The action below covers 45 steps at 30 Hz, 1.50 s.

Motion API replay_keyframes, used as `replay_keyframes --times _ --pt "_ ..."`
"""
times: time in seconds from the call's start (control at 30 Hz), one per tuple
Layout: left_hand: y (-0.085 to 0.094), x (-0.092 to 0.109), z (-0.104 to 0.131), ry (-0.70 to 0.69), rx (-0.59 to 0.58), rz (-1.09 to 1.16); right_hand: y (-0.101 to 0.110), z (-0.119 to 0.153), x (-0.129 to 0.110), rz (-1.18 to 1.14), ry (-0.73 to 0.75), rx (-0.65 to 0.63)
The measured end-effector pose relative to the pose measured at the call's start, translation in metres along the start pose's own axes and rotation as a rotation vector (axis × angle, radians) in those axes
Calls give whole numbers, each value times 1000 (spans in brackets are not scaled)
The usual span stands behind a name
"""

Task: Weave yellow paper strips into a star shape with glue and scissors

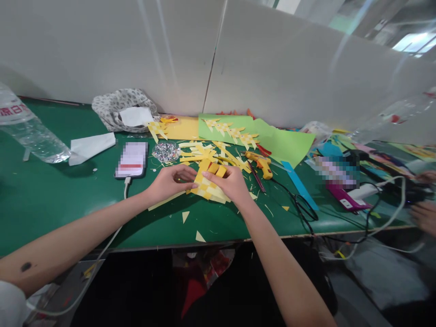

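Note:
A woven paper piece (pixel 206 190) in yellow and pale yellow checks is held just above the green table, with folded yellow strips along its upper side. My left hand (pixel 170 182) has its thumb and curved fingers closed at the piece's left edge. On the other side my right hand (pixel 233 182) grips it, thumb across the front and fingers mostly hidden behind. Just beyond lies a heap of cut yellow paper strips (pixel 195 152). A yellow glue gun (pixel 261 164) rests right of the heap, near a dark slim pen-like tool (pixel 256 177).
Woven fish-like pieces (pixel 235 133) lie on green paper (pixel 286 141) at the back. To the left are a plugged-in phone (pixel 131 160), a dish of small beads (pixel 166 152) and a water bottle (pixel 30 127). Cables (pixel 299 209) trail rightward, where another person's hand (pixel 425 215) shows.

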<state>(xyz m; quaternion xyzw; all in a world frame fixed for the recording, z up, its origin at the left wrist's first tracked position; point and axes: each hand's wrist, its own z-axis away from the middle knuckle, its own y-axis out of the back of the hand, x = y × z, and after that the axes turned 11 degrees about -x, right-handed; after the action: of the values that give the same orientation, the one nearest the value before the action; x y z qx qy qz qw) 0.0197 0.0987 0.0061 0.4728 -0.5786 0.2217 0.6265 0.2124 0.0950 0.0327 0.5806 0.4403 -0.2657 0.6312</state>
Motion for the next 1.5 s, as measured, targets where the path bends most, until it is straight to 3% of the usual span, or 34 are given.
replay_keyframes --times 0.4,0.67,0.83,1.0,1.27,1.5 --pt "0 0 0 -18 21 26 -4 0 3 -114 0 42" --pt "0 3 0 11 44 73 -5 2 0 -126 -25 3" --pt "0 4 0 105 -26 133 -8 3 -1 -128 -31 -49" --pt "1 1 -1 166 -23 193 -4 4 1 -91 14 -82" --pt "0 0 -2 244 -68 282 1 3 5 -102 21 -31" --pt "-2 9 0 211 -120 215 -4 3 3 -126 46 -19"
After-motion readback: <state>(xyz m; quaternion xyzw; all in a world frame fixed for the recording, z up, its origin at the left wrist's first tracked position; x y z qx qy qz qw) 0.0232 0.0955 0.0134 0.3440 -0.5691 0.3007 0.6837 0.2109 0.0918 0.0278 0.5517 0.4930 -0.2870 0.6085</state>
